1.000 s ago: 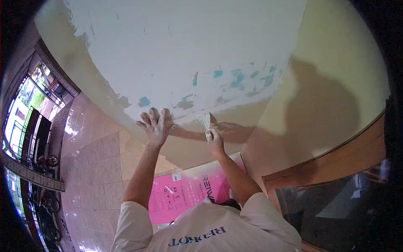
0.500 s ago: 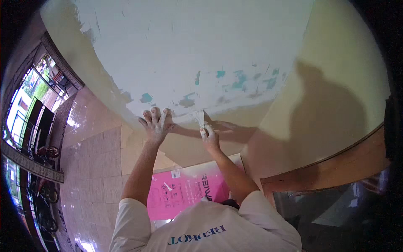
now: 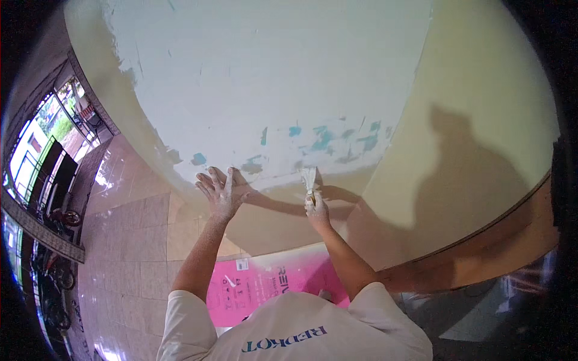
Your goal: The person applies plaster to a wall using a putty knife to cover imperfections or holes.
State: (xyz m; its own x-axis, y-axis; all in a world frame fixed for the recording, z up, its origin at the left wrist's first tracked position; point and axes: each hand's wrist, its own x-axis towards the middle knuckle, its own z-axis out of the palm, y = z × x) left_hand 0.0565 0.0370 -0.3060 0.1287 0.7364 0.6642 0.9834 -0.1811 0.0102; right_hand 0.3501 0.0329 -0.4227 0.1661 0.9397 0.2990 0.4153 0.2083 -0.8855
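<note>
My right hand (image 3: 316, 209) grips the handle of a putty knife (image 3: 309, 178), its blade coated white and held against the lower border of the white-plastered wall (image 3: 265, 66). White dust covers my left hand (image 3: 221, 195), which rests on the wall to the left with fingers spread and nothing held. Above both hands, teal and grey patches (image 3: 325, 138) show through the white coat. Below this border the wall is bare beige. Shadows of my arms fall across it.
A pink printed box or board (image 3: 253, 289) lies below my arms. Tiled floor (image 3: 138, 253) stretches to the left, toward a railing and parked motorcycles (image 3: 60, 274). At the lower right, a brown wooden edge (image 3: 469, 262) curves beside a dark glossy surface (image 3: 475, 307).
My right hand has moved the putty knife to the right along the plaster's lower border, and the blade now stands more upright. My left hand stays nearly in place. The view has shifted slightly.
</note>
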